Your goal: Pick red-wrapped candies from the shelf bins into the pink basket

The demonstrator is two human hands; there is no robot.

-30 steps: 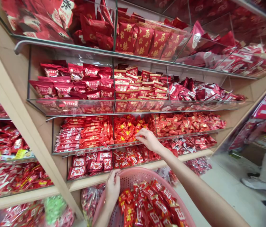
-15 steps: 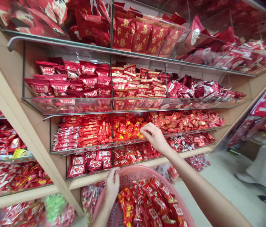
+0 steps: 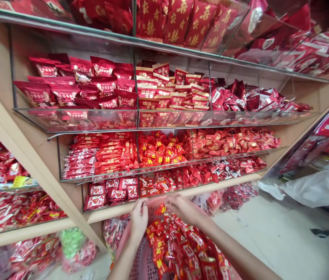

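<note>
My left hand is closed on the rim of a pink perforated plastic basket. Inside the basket lies a heap of red wrapped candies, some with yellow print. Over the basket's far side, my right hand has its fingers pinched on a small red-and-yellow wrapped candy. Beyond the hands, a clear-fronted shelf compartment holds similar red-and-yellow candies. Small red packets with white heart labels sit in the bottom tier, left of that.
Clear-fronted shelves of red packets rise in tiers ahead. A slanting wooden post stands at left, with more candy behind it. Bagged goods lie beneath the lowest shelf. White cloth shows at right over the pale floor.
My right hand has come down from the red-and-yellow candy compartment to above the basket, with a candy at its fingertips. My left hand stays on the rim. The view has shifted slightly.
</note>
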